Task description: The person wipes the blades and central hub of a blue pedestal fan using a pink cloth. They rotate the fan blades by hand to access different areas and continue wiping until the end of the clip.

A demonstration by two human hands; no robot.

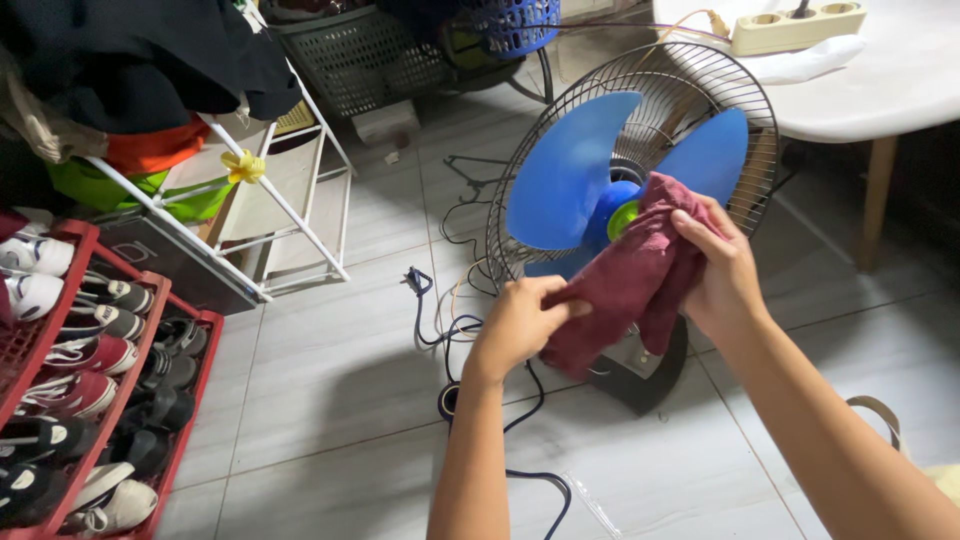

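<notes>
The cloth [625, 285], dark red, hangs in front of the fan [630, 170] at about 3 o'clock from frame centre. Its long axis runs from 7 o'clock up to 1 o'clock, the upper end lying over the green hub [622, 218].

The left hand [520, 320] has its grip closed on the cloth's lower end, thumb and fingers pinching the fabric. The right hand [722, 272] has its grip closed round the upper end, fingers curled over the fabric just beside the hub.

The fan stands on the tiled floor [330, 400], tilted back so its open face points toward 7 o'clock and up at the camera. The blue blades [565, 175] are bare, with only the rear grille [700, 70] behind them. The cloth hides the lower blade and part of the base [650, 375].

A black cord [445, 330] snakes over the floor at 9 o'clock from the fan. A red shoe rack [70, 380] fills the 8 o'clock corner, a white rack [290, 215] stands at 10 o'clock, and a white worktop [900, 90] with a power strip [795, 25] sits at 1 o'clock.
</notes>
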